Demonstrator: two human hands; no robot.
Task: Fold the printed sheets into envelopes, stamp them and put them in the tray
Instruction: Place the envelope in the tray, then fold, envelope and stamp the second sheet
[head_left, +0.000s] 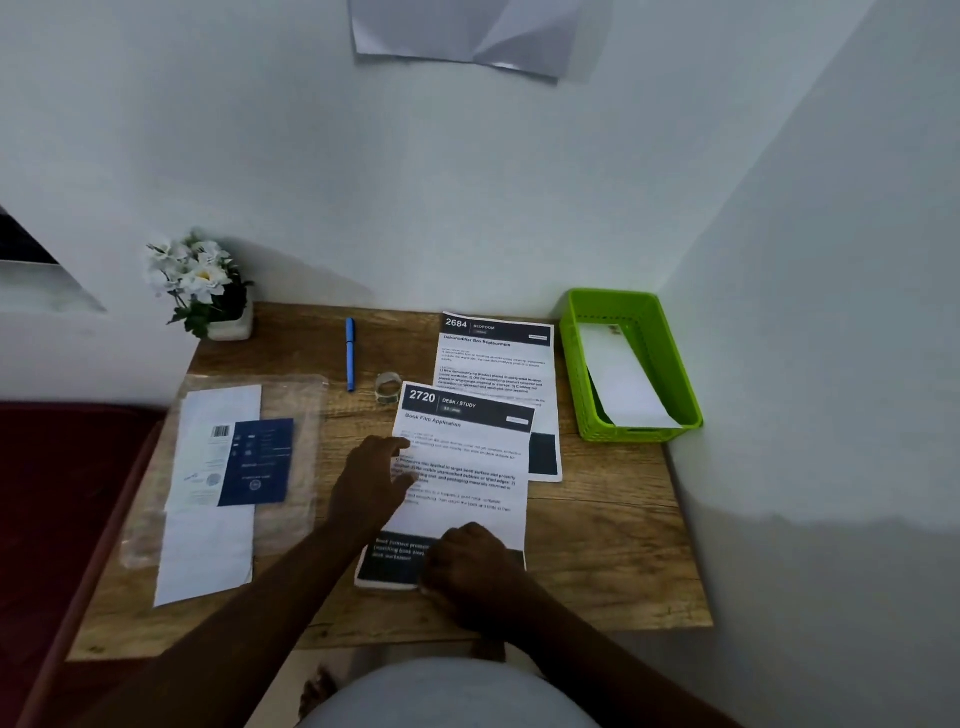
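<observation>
A printed sheet headed 2720 (467, 467) lies face up in the middle of the wooden desk (597, 545). My left hand (371, 480) presses on its left edge with straight fingers. My right hand (472, 564) grips the sheet's near bottom edge, fingers curled over the dark footer. A second sheet headed 2684 (496, 358) lies behind it, partly covered. The green tray (582, 384) stands at the desk's right back corner with one white envelope (623, 384) inside. A clear pack of white envelopes (218, 483) lies on the left.
A blue pen (350, 353) lies at the back centre, a small roll of tape (388, 387) beside the sheets. A white pot of flowers (208, 291) stands at the back left corner. Walls close the back and right. A dark red surface (62, 493) adjoins the desk's left.
</observation>
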